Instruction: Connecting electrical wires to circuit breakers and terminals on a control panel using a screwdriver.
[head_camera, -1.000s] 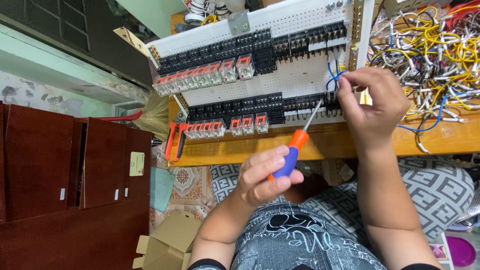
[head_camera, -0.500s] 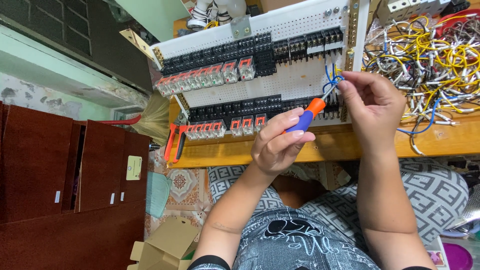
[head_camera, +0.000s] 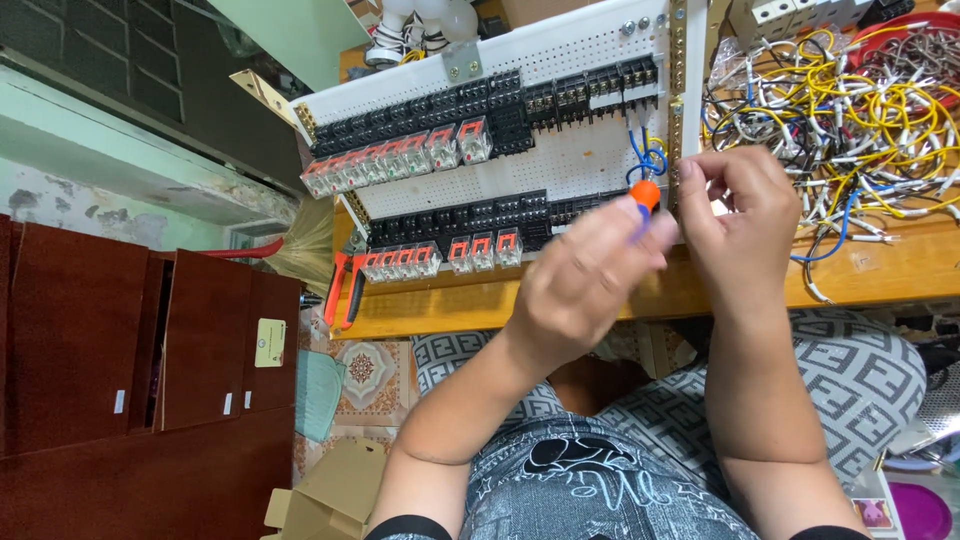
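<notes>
Orange-blue screwdriver (head_camera: 644, 200) gripped tight in left hand (head_camera: 585, 280), tip at white board (head_camera: 560, 160) w/ blue wire (head_camera: 640, 155); right hand (head_camera: 740, 215) pinches the wire.

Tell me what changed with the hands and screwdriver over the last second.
The left hand carried the screwdriver up from near the bench edge to the blue wires on the white panel, meeting the right hand. The right hand stayed at the wires; the panel did not move.

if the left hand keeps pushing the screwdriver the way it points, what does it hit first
Probably the looped blue wires at the right edge of the white panel, just past the screwdriver held by the left hand. Depth is unclear, so the tip may already touch them.
</notes>
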